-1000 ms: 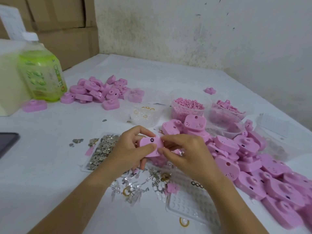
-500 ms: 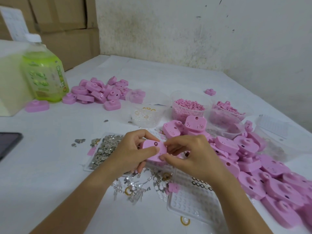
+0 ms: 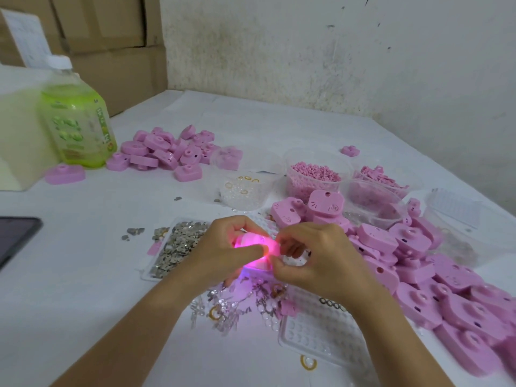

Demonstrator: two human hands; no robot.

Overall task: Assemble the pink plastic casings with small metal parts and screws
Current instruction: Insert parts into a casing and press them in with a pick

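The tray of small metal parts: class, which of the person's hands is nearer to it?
Left. The left hand lies just right of the tray, at its edge; the right hand is farther right, beyond the glowing casing.

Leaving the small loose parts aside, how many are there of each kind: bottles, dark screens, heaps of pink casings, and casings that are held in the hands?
bottle: 1
dark screen: 1
heaps of pink casings: 2, the far heap and the right heap
glowing casing, held by the left hand and the right hand: 1
Total: 5
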